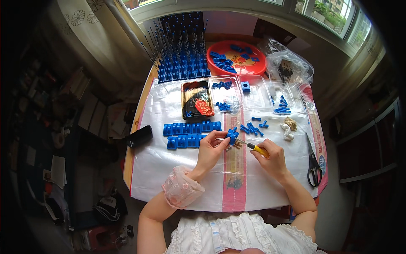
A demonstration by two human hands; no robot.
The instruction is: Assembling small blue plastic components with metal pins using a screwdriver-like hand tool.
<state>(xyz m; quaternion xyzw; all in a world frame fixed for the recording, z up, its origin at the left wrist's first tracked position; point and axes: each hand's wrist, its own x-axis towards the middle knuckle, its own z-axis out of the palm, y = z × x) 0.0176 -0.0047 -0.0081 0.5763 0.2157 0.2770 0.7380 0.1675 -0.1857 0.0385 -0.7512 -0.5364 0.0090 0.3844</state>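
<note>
A: Start at the lower centre of the frame. What do the hands have?

B: The left hand [210, 149] has its fingers curled around a small blue plastic block [231, 135], pinching it just above the middle of the table. The right hand [272, 157] is closed around the yellow handle of a small screwdriver [253, 147], whose metal tip reaches left to touch the block.

A: And what lies just past them?

B: Left of the block, two rows of joined blue blocks [191, 134] lie flat on the clear plastic sheet [156, 169] that covers the table. To the right of the hands, loose blue parts [253, 127] are scattered about, with a few pale bits [288, 129] beside them. A pair of black-handled scissors [313, 163] rests near the right edge of the frame.

A: Further up?

B: A dark rectangular tray [197, 98] with a red pattern sits left of centre, and clear plastic trays [253, 93] next to it hold more blue pieces. Beyond those, in the upper middle, a rack of blue bases with thin upright rods [181, 55] stands beside a round red tray [235, 58] with blue parts in it. A crumpled clear bag [289, 63] lies at the upper right.
</note>
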